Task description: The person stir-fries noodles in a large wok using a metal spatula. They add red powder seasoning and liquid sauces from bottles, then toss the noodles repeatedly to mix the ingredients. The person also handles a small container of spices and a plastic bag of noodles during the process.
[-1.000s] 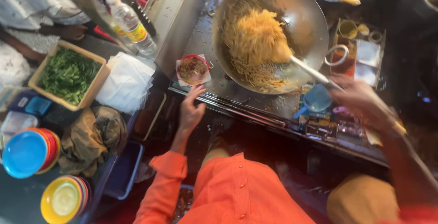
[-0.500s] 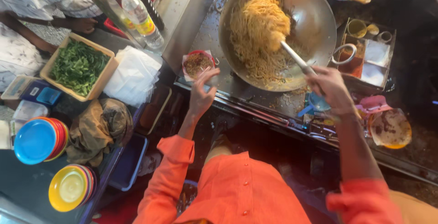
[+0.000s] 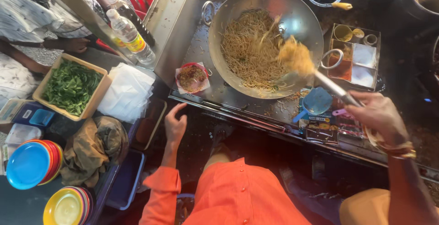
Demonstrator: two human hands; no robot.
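Noodles fill the big steel wok at twelve o'clock, and a blurred clump of them rides on the ladle over its four o'clock rim. Right hand has its fingers wrapped tight around the ladle's handle. Left hand hangs loosely open at nine o'clock, holding nothing, just below a small bowl of browned bits.

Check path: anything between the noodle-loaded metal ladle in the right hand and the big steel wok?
Nothing visible. The right hand holds the metal ladle with its load of yellow noodles directly over the round steel wok, open air below.
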